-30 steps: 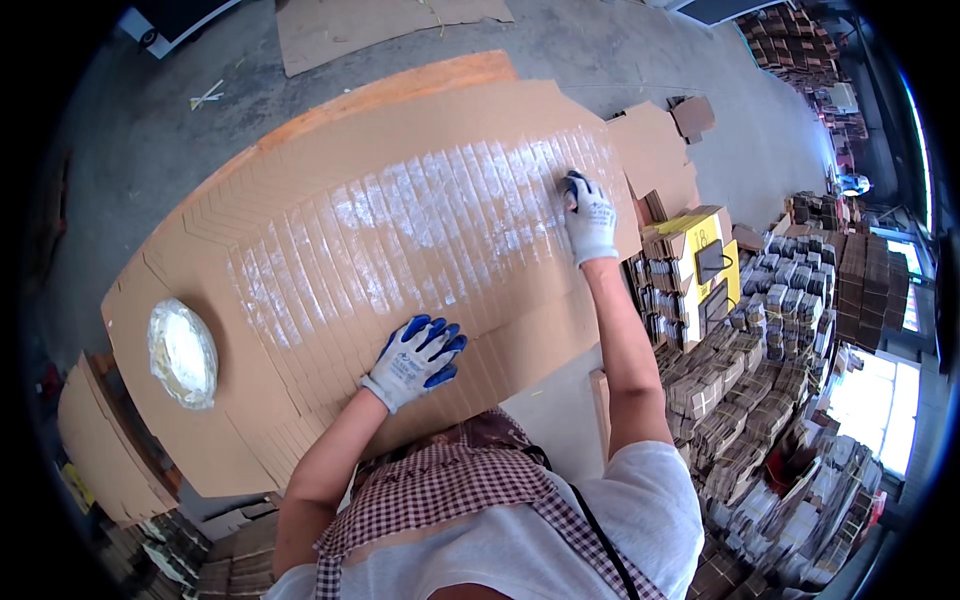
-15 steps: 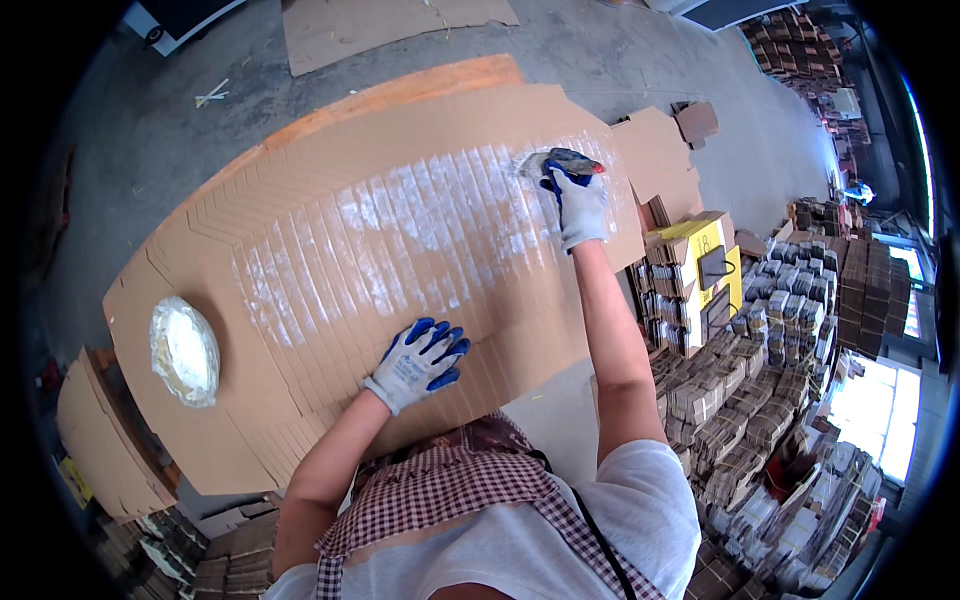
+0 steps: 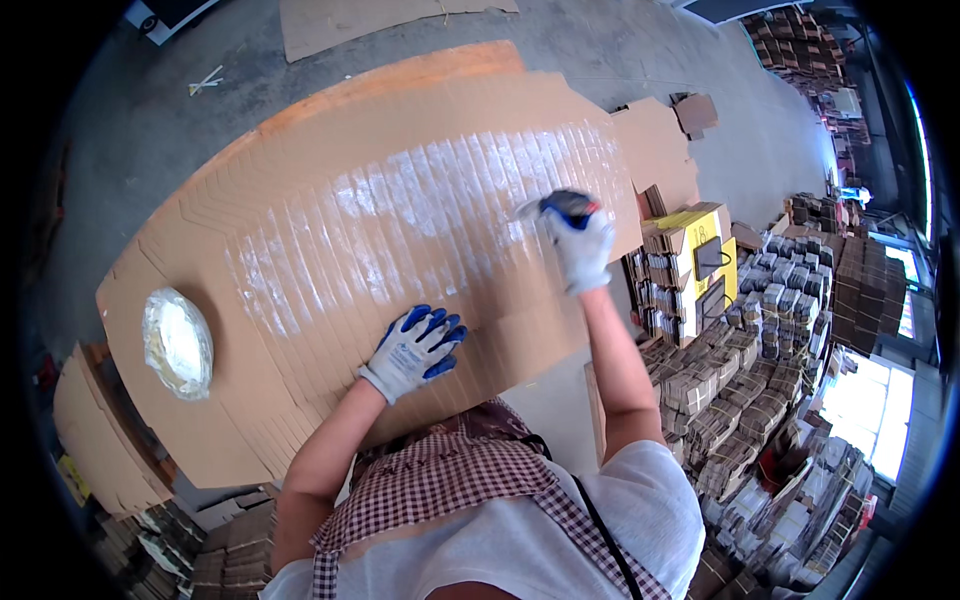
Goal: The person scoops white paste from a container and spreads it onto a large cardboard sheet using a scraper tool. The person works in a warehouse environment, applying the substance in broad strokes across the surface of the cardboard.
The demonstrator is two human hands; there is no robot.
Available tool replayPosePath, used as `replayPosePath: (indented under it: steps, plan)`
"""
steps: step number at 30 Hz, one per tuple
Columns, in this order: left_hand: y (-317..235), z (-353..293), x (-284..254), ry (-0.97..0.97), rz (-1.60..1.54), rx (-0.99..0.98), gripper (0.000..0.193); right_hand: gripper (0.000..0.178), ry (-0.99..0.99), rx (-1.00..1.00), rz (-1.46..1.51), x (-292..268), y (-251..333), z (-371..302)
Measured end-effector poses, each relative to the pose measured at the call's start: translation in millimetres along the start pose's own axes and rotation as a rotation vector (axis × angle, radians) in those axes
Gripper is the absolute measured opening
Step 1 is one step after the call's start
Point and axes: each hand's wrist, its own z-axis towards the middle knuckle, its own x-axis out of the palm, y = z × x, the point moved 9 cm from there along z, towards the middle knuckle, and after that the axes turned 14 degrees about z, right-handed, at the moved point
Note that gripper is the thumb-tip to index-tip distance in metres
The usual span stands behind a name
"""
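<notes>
Overlapping cardboard sheets (image 3: 220, 400) lie fanned out before me, their stepped edges streaked with a wet white coating (image 3: 400, 215) that looks like glue. My right hand (image 3: 583, 250), in a white and blue glove, is closed round a brush (image 3: 570, 203) with a dark body and a bit of red. Its pale bristles point left over the coated strips; motion blurs them, so contact is hard to judge. Gloved too, my left hand (image 3: 412, 352) rests flat on the near edge of the sheets, fingers slightly apart, holding nothing. A plastic-lined bowl (image 3: 178, 343) of whitish stuff stands on the cardboard at left.
An orange-brown board edge (image 3: 400, 85) shows beneath the far side of the sheets. To the right stand a yellow and white carton stack (image 3: 705, 260) and many tied cardboard bundles (image 3: 740, 400). More cardboard (image 3: 655, 150) lies on the floor beyond; another stack (image 3: 100, 430) is at left.
My right hand has drawn the brush nearer to me, down across the coated strips. My left hand stays on the cardboard; the whole view has shifted slightly.
</notes>
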Motion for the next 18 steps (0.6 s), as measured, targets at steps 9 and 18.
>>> replayPosePath:
  steps: [9, 18]
  plan:
    - [-3.9, 2.1, -1.7, -0.006, 0.009, 0.008, 0.046, 0.034, -0.218, -0.113, -0.506, -73.2, -21.1, -25.2]
    - [-8.7, 4.5, -3.8, -0.004, 0.048, 0.027, 0.043, 0.035, -0.19, -0.111, -0.614, -81.7, -40.7, -49.7]
